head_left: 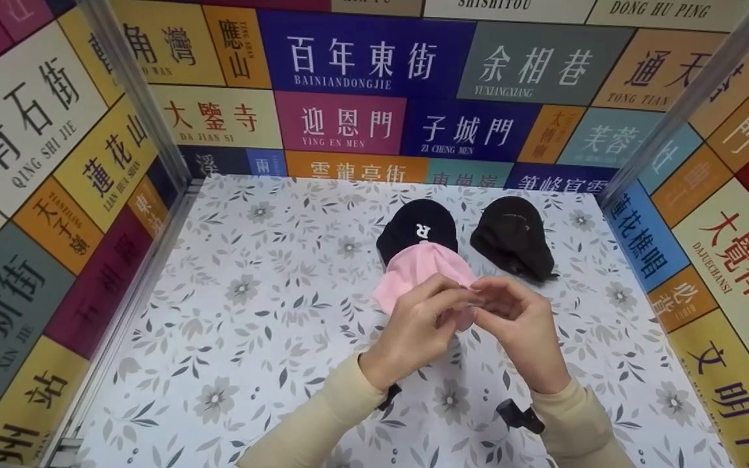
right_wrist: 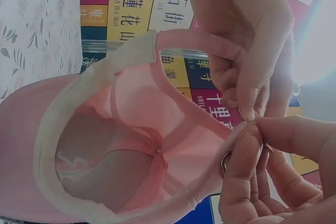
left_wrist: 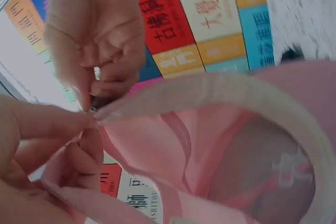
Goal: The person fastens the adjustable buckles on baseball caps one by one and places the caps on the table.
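A pink baseball cap [head_left: 426,270] is held up over the table, its inside facing both wrist cameras. My left hand [head_left: 417,328] pinches the end of its pink back strap [right_wrist: 184,40]. Opposite it, my right hand [head_left: 521,325] grips the other side of the back opening, beside a small metal buckle [right_wrist: 226,164]. The fingertips of both hands meet at the strap end in the wrist views. A pale sweatband [left_wrist: 236,87] lines the cap's rim.
Behind the pink cap lies a black cap [head_left: 417,218] with a white letter, partly covered by it in the head view. A dark brown cap [head_left: 511,237] lies to its right. The table [head_left: 218,338] has a floral cover, with printed panels [head_left: 368,58] around it.
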Available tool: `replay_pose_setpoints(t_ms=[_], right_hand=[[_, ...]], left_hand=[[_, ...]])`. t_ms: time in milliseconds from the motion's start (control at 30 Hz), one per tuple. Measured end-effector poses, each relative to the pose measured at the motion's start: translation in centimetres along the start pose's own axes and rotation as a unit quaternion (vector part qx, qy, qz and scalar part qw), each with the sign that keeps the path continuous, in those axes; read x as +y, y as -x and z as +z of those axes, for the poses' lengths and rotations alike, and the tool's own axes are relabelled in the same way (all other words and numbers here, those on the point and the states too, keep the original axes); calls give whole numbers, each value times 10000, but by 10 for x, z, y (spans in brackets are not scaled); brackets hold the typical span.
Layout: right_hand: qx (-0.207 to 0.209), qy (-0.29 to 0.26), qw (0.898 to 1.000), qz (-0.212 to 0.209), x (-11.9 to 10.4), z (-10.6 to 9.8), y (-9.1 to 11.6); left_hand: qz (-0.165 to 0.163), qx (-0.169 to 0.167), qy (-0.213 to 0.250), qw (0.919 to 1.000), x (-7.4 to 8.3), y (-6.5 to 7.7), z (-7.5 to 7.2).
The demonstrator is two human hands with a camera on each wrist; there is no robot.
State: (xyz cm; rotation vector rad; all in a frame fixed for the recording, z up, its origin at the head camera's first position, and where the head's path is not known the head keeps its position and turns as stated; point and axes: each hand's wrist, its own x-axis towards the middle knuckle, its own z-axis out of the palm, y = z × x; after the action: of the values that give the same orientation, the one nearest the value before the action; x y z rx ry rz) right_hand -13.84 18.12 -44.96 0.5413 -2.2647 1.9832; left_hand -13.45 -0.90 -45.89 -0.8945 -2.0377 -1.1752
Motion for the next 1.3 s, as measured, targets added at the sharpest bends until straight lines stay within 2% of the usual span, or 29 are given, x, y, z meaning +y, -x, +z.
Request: replay_pose_setpoints(t_ms=[100, 167, 233, 433, 600, 733, 900, 1100, 1200, 1300], right_hand=[[-63, -106, 9999, 0, 1, 2, -1], [-105, -158, 9998, 29, 2, 3, -1], [-127, -209, 9997, 34, 2, 3, -2], [-186, -467, 9984, 241, 0, 2, -2], [-217, -1117, 9928, 385, 2, 5, -2], [-339, -1700, 9835, 524, 6, 7, -2], [-767, -2210, 9693, 759, 11, 5, -1], [-1144, -2606, 9553, 804, 14, 0, -2], [-1284, -2575, 9552, 690, 16, -3, -3], [-1302, -2292, 9629, 584, 16, -5, -3]], left_hand=[[529, -121, -673, 9963, -1, 0, 1], [699, -136, -1004, 9924, -2, 1, 2], [769, -113, -1063, 9913, -4, 1, 1], [625, -23, -541, 9966, -4, 1, -1], [487, -88, -240, 9985, -4, 1, -4], [384, -339, 105, 9986, -5, 0, -10], [431, -696, 318, 9961, -6, -3, -16], [298, -654, 422, 9965, -6, -3, -19], [158, -583, 583, 9965, -7, -2, -20], [75, -541, 714, 9960, -9, -1, -20]])
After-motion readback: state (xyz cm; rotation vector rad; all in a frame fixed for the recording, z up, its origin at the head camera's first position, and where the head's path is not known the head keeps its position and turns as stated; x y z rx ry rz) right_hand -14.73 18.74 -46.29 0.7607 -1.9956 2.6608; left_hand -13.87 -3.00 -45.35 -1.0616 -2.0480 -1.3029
